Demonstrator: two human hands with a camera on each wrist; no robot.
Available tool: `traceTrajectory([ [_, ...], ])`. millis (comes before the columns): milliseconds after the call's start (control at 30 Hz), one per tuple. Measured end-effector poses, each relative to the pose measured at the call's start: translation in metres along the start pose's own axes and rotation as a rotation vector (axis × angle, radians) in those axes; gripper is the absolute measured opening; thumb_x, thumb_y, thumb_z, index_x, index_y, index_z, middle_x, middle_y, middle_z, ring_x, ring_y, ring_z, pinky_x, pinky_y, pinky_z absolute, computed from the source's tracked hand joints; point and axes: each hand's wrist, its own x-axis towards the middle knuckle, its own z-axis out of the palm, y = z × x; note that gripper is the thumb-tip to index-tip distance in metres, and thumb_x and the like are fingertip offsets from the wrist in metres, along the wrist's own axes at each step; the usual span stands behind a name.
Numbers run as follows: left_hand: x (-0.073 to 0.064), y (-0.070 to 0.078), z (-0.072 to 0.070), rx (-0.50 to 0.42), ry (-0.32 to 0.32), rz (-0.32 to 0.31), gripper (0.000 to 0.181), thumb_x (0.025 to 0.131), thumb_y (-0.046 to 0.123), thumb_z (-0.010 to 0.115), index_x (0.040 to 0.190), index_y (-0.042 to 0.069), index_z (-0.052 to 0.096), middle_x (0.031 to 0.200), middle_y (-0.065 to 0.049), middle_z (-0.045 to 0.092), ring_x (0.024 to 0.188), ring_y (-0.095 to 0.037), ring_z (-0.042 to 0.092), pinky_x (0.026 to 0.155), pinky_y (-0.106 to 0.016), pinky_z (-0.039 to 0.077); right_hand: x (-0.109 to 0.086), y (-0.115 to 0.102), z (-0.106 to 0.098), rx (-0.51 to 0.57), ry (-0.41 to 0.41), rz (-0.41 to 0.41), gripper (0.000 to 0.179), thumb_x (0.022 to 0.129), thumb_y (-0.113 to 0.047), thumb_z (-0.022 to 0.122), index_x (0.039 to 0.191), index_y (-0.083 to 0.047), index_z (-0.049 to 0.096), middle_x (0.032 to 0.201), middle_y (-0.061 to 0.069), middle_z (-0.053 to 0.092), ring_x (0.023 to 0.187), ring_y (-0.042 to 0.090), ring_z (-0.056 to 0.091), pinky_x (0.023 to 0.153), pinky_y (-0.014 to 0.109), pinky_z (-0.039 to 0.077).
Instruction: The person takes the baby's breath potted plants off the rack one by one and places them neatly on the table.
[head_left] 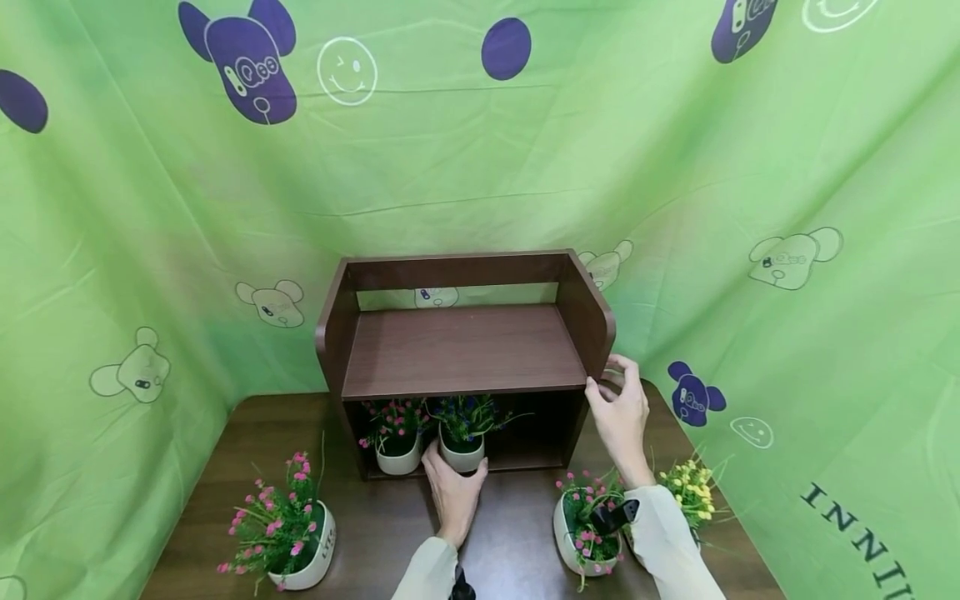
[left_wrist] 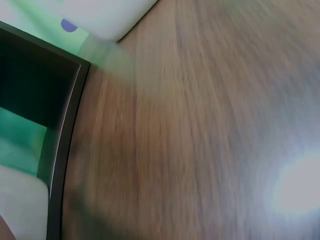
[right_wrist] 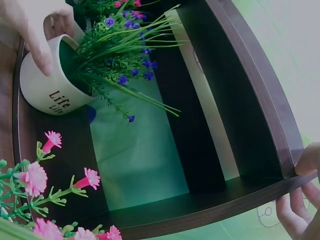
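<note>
My left hand grips a white pot of blue-purple flowers in the lower compartment of a dark brown wooden shelf. In the right wrist view, "Life" is printed on this pot, with thumb and fingers at its rim. Left of it in the same compartment stands a white pot of pink flowers. My right hand holds the edge of the shelf's right side panel, thumb in front and fingers behind. In the left wrist view the hand is almost wholly out of frame.
On the brown table, a pot of pink flowers stands at the left. Another pink-flowered pot and some yellow flowers sit at the right, partly behind my right forearm. A green printed curtain hangs behind the shelf.
</note>
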Motion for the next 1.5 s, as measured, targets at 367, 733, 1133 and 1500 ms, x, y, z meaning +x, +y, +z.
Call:
traceTrajectory([
  [367, -0.006, 0.008, 0.023, -0.006, 0.198, -0.097, 0.083, 0.064, 0.015, 0.097, 0.132, -0.005, 0.054, 0.124, -0.024, 0.052, 0.113, -0.042, 0.053, 0.091, -0.056, 0.048, -0.001, 0.002, 0.001, 0.002, -0.003, 0.0, 0.044, 0.095, 0.0, 0.07, 0.137, -0.001, 0.057, 0.127, 0.019, 0.067, 0.108, 0.033, 0.069, 0.081, 0.006, 0.049],
  [733, -0.004, 0.004, 0.031, -0.025, 0.262, -0.095, 0.077, 0.065, 0.011, 0.095, 0.129, -0.006, 0.055, 0.123, -0.025, 0.053, 0.113, -0.045, 0.052, 0.095, -0.058, 0.045, -0.001, 0.003, 0.002, -0.011, -0.002, 0.009, 0.044, 0.095, -0.001, 0.069, 0.137, -0.003, 0.056, 0.127, 0.018, 0.068, 0.107, 0.028, 0.069, 0.081, 0.007, 0.049],
  [1133, -0.005, 0.007, 0.035, 0.001, 0.28, -0.08, 0.081, 0.064, 0.011, 0.096, 0.13, -0.006, 0.053, 0.124, -0.025, 0.052, 0.113, -0.045, 0.054, 0.095, -0.057, 0.046, 0.0, 0.003, 0.002, 0.006, -0.005, -0.003, 0.045, 0.094, 0.001, 0.069, 0.137, -0.003, 0.056, 0.127, 0.017, 0.067, 0.109, 0.022, 0.067, 0.082, 0.007, 0.05],
  [1500, -0.002, 0.007, 0.038, 0.007, 0.316, -0.022, 0.074, 0.064, 0.007, 0.094, 0.124, -0.008, 0.054, 0.117, -0.026, 0.053, 0.108, -0.045, 0.054, 0.094, -0.057, 0.047, 0.001, 0.003, 0.0, 0.003, -0.003, -0.006, 0.046, 0.094, 0.001, 0.071, 0.137, -0.005, 0.057, 0.126, 0.016, 0.067, 0.106, 0.012, 0.065, 0.082, 0.008, 0.051],
])
